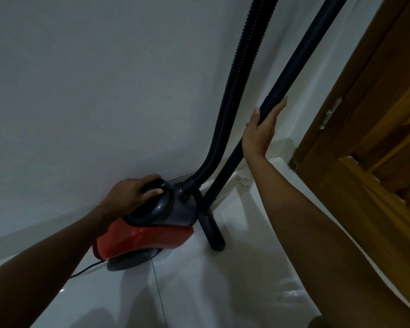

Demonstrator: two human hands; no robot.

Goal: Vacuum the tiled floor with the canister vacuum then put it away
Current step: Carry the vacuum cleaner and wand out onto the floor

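Note:
A red and grey canister vacuum [147, 235] stands on the white tiled floor [199, 292] close to the wall. My left hand [130, 195] grips its dark handle on top, fingers curled round it. A black ribbed hose [237, 74] rises from the canister's front and leaves the top of the view. Beside the hose a black rigid wand [291, 69] stands steeply, its floor nozzle [211, 230] resting on the tiles next to the canister. My right hand [260, 131] lies against the wand with straight fingers, thumb on the other side.
A plain white wall [92, 91] with a low skirting runs behind the vacuum. A wooden door and frame [374, 129] fill the right side. A black power cord [85, 271] trails left from the canister's rear across the tiles.

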